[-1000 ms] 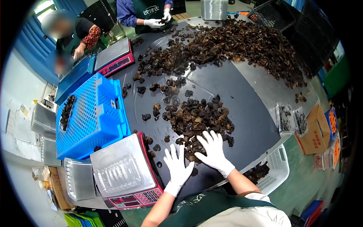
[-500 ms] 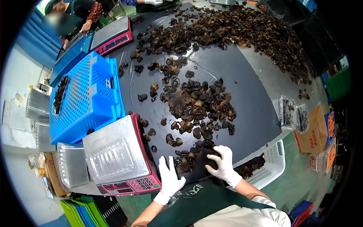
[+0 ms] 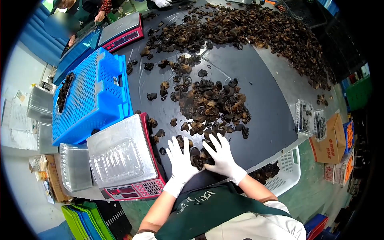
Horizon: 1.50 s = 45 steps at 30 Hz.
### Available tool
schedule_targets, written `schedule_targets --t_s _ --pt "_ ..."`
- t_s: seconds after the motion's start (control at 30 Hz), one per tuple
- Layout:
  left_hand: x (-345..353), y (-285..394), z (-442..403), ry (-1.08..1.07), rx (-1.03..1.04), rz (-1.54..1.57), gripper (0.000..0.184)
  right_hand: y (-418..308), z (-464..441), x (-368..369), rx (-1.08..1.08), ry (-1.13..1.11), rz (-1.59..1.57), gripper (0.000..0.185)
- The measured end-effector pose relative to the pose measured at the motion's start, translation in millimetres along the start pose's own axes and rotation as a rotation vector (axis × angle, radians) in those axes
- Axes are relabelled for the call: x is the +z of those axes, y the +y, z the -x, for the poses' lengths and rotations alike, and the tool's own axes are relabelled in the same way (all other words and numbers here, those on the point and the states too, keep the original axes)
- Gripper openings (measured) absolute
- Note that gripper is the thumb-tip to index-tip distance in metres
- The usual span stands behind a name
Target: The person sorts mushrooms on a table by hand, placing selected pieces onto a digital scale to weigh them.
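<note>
My left hand [image 3: 181, 163], in a white glove, lies with its fingers spread at the near edge of the dark tabletop [image 3: 266, 132]. Gloved in the same way, my right hand [image 3: 224, 158] is open beside it, fingers pointing forward. Between and under the two hands is a small cluster of wood ear mushrooms [image 3: 197, 159], partly covered by the fingers. Just beyond my fingertips sits a larger loose pile of wood ears [image 3: 210, 102]. To the left of my left hand is a red-edged scale [image 3: 154, 188] bearing a clear plastic tray [image 3: 118, 162].
A big heap of wood ears [image 3: 256, 32] spreads over the far side. Blue crates [image 3: 90, 92] stand at left, by stacked clear trays [image 3: 75, 168]. A white basket [image 3: 294, 168] sits below the right edge. Another person [image 3: 86, 12] works at a second scale [image 3: 122, 32].
Both my hands have moved forward over the small cluster. My right hand was curled over dark wood ears and is now spread open. The co-worker's gloved hand at the top has shifted slightly.
</note>
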<state>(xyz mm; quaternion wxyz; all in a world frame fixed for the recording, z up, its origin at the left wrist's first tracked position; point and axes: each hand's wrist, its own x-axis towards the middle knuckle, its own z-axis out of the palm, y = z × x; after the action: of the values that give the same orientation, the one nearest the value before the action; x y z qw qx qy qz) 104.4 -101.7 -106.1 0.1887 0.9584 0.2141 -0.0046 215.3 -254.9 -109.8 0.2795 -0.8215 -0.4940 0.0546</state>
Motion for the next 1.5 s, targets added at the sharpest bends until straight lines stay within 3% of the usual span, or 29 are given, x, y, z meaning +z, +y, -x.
schedule_targets --t_s 0.1,0.13,0.23,0.33,0.43,0.6,0.67,0.7,0.73,0.8,0.87,0.93,1.0,1.07,1.23,1.3,1.4,1.5 --pt "-9 -7 -16 -0.124 0.027 0.006 0.129 3 -15 -8 -0.054 -0.131 0.045 0.08" --pt "-10 -5 -14 -0.119 0.085 -0.061 0.117 3 -16 -11 -0.092 -0.13 0.072 0.077" --pt "8 -9 0 0.046 0.234 0.135 0.09 8 -3 -3 -0.103 -0.016 -0.009 0.063" --pt "20 -13 18 0.079 0.187 0.189 0.087 13 8 10 -0.038 0.064 -0.048 0.056" --pt "14 -5 30 0.161 0.083 0.339 0.1 -5 2 -3 0.024 0.077 -0.07 0.044" --pt "-10 -4 56 0.02 -0.098 0.444 0.125 -11 -4 -6 0.037 0.209 -0.055 0.033" --pt "-8 -9 65 0.05 -0.135 0.434 0.126 -10 -6 -24 0.065 0.281 -0.151 0.033" --pt "-7 -12 69 0.049 -0.141 0.436 0.126 -12 -4 -38 0.235 0.254 -0.422 0.032" --pt "-5 -13 71 0.048 -0.146 0.439 0.126 -13 0 -54 0.408 0.222 -0.689 0.032" --pt "-2 -14 73 0.025 -0.153 0.414 0.13 2 11 -104 0.493 -0.147 -0.798 0.034" --pt "-1 -12 72 0.032 -0.149 0.423 0.131 30 30 -133 0.272 -0.597 -0.344 0.037" --pt "-4 -9 67 0.011 -0.153 0.358 0.13 11 39 -148 0.48 -0.762 0.03 0.047" --pt "-10 -7 56 0.005 -0.152 0.327 0.132 12 51 -130 0.321 -0.481 0.145 0.056" --pt "-10 -9 44 0.023 -0.126 0.289 0.134 11 49 -101 0.27 -0.328 0.035 0.071" --pt "-7 -10 21 -0.079 -0.088 0.199 0.137 -5 27 -29 0.189 -0.106 -0.042 0.101" --pt "-3 -8 20 -0.143 0.006 0.175 0.135 -10 10 -13 0.057 -0.063 -0.035 0.098" --pt "4 -6 19 0.002 0.269 0.299 0.119 -16 -13 4 -0.096 -0.018 -0.089 0.086" --pt "9 -4 26 0.177 0.129 0.361 0.091 -5 -22 12 -0.19 -0.074 -0.008 0.083"
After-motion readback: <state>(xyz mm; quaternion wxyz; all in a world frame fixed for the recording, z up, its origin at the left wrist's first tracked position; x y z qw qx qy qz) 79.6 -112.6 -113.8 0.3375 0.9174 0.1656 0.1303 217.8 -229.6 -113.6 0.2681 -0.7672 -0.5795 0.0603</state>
